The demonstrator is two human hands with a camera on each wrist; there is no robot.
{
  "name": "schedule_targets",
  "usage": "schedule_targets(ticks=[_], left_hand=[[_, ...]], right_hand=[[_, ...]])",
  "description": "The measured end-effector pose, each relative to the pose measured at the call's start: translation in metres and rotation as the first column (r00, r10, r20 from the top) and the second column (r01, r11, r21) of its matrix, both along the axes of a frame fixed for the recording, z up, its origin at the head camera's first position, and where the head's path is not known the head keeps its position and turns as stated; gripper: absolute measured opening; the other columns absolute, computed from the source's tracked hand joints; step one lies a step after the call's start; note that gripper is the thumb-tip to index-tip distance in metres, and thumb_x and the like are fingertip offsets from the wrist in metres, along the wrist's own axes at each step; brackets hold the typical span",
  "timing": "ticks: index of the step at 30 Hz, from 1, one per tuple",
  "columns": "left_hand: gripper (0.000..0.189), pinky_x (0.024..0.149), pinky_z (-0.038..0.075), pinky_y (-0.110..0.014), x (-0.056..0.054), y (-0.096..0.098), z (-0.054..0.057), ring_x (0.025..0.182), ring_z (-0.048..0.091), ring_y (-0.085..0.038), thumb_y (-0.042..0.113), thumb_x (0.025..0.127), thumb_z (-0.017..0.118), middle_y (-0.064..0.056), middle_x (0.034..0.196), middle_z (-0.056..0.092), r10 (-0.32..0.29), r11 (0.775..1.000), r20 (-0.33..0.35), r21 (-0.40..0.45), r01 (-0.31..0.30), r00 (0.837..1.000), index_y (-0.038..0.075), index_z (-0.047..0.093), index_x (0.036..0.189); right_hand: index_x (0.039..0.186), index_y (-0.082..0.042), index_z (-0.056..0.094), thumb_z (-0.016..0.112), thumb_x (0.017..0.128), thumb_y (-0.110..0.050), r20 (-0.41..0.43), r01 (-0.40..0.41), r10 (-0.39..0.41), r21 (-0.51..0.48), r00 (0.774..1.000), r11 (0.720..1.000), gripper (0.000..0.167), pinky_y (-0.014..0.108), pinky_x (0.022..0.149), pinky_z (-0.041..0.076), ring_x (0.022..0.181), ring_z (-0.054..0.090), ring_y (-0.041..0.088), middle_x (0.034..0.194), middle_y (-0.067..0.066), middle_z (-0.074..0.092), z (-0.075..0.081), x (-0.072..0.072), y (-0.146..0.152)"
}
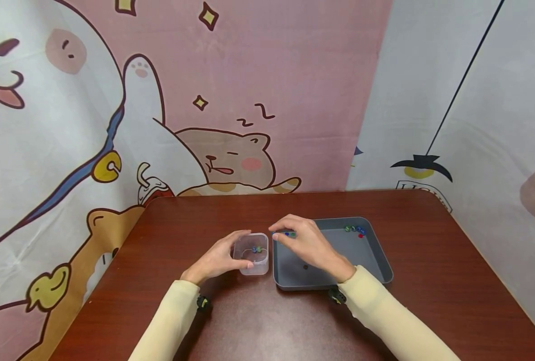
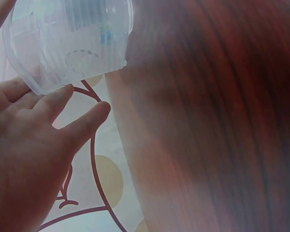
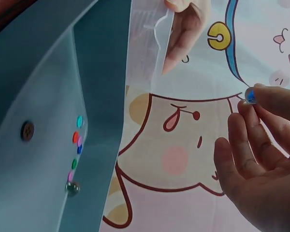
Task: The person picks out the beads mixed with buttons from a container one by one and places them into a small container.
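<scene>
A clear plastic box [image 1: 255, 269] stands on the table, left of a grey tray [image 1: 330, 288]. My left hand [image 1: 216, 258] holds the box from its left side, thumb at the near side and fingers at the far one. Inside the box are a blue and a green marble [image 1: 259, 249]. Over the tray's left edge, my right hand [image 1: 307, 241] pinches a clear marble with blue inside [image 3: 251, 95] between thumb and index finger. In the right wrist view its other fingers are spread and loosely bent.
A brown button [image 3: 27, 131] lies on the tray floor. Several small coloured pieces [image 3: 74, 163] and a marble [image 3: 73, 187] line one tray wall. More green and blue marbles [image 1: 353, 228] sit in the far right corner near a red piece [image 1: 360, 236]. A patterned cloth [image 1: 267, 90] hangs behind the table.
</scene>
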State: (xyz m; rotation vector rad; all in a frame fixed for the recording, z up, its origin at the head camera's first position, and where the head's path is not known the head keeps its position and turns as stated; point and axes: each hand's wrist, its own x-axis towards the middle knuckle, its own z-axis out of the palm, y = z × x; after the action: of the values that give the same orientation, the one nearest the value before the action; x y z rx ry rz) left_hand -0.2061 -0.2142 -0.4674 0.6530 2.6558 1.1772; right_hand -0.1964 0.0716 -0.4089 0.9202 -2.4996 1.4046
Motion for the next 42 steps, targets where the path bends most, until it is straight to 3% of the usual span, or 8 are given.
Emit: schedule_targets(ticks=[8,14,23,33,42], left_hand=[[0.092,0.113,0.039,-0.057,0.001,0.0,0.001,0.134,0.05,-0.024,0.036,0.082,0.09,-0.004,0.154,0.048,-0.011,1.0,0.002,0.005,0.011,1.0,0.01,0.043,0.157],[0.091,0.112,0.04,-0.057,0.001,0.001,0.002,0.139,0.048,-0.026,0.033,0.083,0.089,-0.005,0.157,0.046,-0.017,1.0,-0.003,0.001,0.017,1.0,0.009,0.042,0.157],[0.092,0.112,0.041,-0.055,0.001,0.0,0.003,0.141,0.047,-0.025,0.037,0.083,0.089,-0.004,0.158,0.045,-0.02,1.0,-0.013,-0.021,0.02,1.0,0.01,0.042,0.157],[0.091,0.113,0.039,-0.057,0.002,0.001,0.004,0.142,0.045,-0.029,0.037,0.084,0.088,-0.007,0.158,0.045,-0.026,1.0,-0.012,-0.017,0.026,1.0,0.009,0.042,0.157],[0.091,0.112,0.04,-0.058,0.002,0.001,0.004,0.142,0.046,-0.029,0.035,0.084,0.088,-0.007,0.158,0.045,-0.024,1.0,-0.008,-0.02,0.024,1.0,0.008,0.041,0.158]], right_hand=[[0.112,-0.015,0.078,0.073,0.098,-0.015,-0.022,-0.007,0.007,0.024,1.0,1.0,0.015,0.036,0.084,0.058,0.102,0.068,0.014,0.109,-0.007,0.071,-0.005,-0.002,-0.017],[0.109,-0.016,0.079,0.074,0.097,-0.014,-0.014,-0.017,0.017,0.059,1.0,0.998,0.013,0.041,0.084,0.057,0.097,0.066,0.014,0.107,-0.002,0.072,-0.013,-0.004,-0.03],[0.107,-0.013,0.079,0.075,0.095,-0.011,-0.029,-0.024,0.028,0.124,0.999,0.992,0.013,0.025,0.074,0.053,0.087,0.063,0.007,0.103,-0.005,0.071,-0.023,-0.005,-0.042],[0.107,-0.01,0.079,0.075,0.095,-0.011,-0.005,-0.016,0.017,0.184,1.0,0.983,0.013,0.026,0.076,0.054,0.087,0.065,0.009,0.103,-0.002,0.072,-0.032,-0.007,-0.043],[0.106,-0.008,0.08,0.075,0.094,-0.008,-0.055,-0.008,0.02,0.216,0.998,0.976,0.012,0.028,0.075,0.055,0.086,0.066,0.011,0.102,-0.001,0.071,-0.036,-0.008,-0.042]])
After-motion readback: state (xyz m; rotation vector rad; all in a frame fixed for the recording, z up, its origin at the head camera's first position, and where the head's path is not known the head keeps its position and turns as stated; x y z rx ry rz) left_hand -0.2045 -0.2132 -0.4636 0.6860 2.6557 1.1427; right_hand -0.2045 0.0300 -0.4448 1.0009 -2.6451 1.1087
